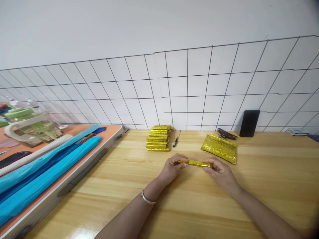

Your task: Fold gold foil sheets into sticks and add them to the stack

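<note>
A narrow strip of folded gold foil paper is stretched level between my two hands, just over the wooden table. My left hand, with a silver bangle on its wrist, pinches the left end between thumb and fingers. At the other end, my right hand grips it the same way. Beyond my left hand lies a stack of similar gold foil strips. A flat packet of gold foil sheets rests behind my right hand.
A pen lies right of the stack. Behind the packet are a dark hair clip and a black phone-like slab against the tiled wall. On the left, an orange-topped table carries blue paper rolls and a green-lidded jar.
</note>
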The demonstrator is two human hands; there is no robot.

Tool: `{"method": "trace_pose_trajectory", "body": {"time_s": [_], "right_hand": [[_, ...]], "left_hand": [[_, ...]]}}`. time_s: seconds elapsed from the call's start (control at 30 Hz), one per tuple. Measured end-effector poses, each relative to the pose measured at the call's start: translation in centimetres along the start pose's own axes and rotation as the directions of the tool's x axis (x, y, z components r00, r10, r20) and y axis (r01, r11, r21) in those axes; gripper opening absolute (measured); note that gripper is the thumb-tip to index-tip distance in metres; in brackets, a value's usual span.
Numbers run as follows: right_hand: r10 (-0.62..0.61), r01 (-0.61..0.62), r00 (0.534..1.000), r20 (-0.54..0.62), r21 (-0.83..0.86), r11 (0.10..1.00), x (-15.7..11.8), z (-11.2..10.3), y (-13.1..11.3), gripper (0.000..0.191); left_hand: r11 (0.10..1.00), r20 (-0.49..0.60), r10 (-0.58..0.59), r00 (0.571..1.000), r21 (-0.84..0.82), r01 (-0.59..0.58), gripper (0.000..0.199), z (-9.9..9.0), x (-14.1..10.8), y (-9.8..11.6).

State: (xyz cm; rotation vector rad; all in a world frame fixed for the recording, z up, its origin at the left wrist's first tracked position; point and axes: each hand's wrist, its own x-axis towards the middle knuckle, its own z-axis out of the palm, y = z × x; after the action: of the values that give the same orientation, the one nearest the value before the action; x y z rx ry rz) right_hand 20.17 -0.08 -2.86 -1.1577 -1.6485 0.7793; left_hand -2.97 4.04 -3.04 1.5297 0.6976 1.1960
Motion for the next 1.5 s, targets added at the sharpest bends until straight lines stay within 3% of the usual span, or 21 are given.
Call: {"method": "trace_pose_trajectory", "body": {"time_s": [0.13, 0.3, 0.47, 0.9, 1.27, 1.5], "right_hand": [[0.116, -0.118, 0.993, 0.026, 0.081, 0.99, -0.2, 0.2, 0.7, 0.033], [-0.002, 0.001, 0.999, -0.054, -0.013, 1.0, 0.1, 0.1, 0.7, 0.023], [-0.101, 0.1, 0.993, -0.063, -0.019, 0.995, 0.3, 0.0, 0.7, 0.016], [-0.04, 0.04, 0.993, -0.107, -0.005, 0.999, 0.1, 0.0, 1.2, 0.025], [-0.15, 0.145, 0.983, -0.103, -0.052, 0.988, 0.3, -0.3, 0.4, 0.016], [-0.122, 0.118, 0.987, -0.103, -0.043, 0.992, 0.2, -0.4, 0.2, 0.016]], "left_hand": [[1.0, -0.032, -0.012, 0.999, -0.016, 0.011, 0.016, 0.2, 0.0, 0.2], [0.987, -0.058, -0.088, 0.994, -0.139, 0.079, 0.034, 0.6, 0.1, 0.7], [0.982, -0.075, -0.141, 0.987, -0.141, 0.129, 0.029, 0.6, 0.1, 0.9], [0.993, -0.09, -0.081, 0.993, -0.092, 0.073, 0.025, 0.5, 0.1, 0.8], [0.995, -0.105, -0.073, 0.992, -0.078, 0.065, 0.024, 0.5, 0.0, 0.5], [0.994, -0.102, -0.081, 0.991, -0.083, 0.073, 0.022, 0.4, 0.0, 0.4]]}}
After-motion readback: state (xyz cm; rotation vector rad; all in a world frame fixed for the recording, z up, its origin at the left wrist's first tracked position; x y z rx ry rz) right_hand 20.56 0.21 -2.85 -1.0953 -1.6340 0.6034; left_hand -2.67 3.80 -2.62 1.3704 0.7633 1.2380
